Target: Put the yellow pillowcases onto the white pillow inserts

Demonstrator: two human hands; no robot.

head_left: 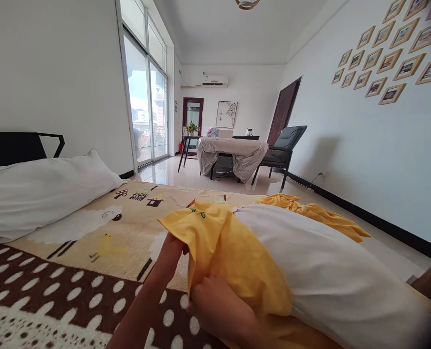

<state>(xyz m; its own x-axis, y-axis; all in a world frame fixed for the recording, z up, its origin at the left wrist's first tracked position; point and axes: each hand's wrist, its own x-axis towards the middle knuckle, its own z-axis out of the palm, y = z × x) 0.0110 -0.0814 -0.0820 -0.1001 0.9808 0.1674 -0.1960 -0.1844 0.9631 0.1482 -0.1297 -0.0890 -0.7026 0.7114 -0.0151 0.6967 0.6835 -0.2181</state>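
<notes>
head-worn view, facing forward and down, close over bed [128, 242], far wall [253, 87] ahead

i see an open lane over the patterned blanket [88, 264], between the white pillow [48, 191] and my left hand [176, 245]. to the right, yellow fabric [233, 252] and the bulky white cushion [324, 257] block a low pass; above them the air is open. my right hand [221, 298] crowds the left edge of the fabric.

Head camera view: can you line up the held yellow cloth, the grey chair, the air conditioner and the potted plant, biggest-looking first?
1. Yellow cloth
2. Grey chair
3. Air conditioner
4. Potted plant
The cloth is much nearer the camera, so it looks extra big.
</notes>
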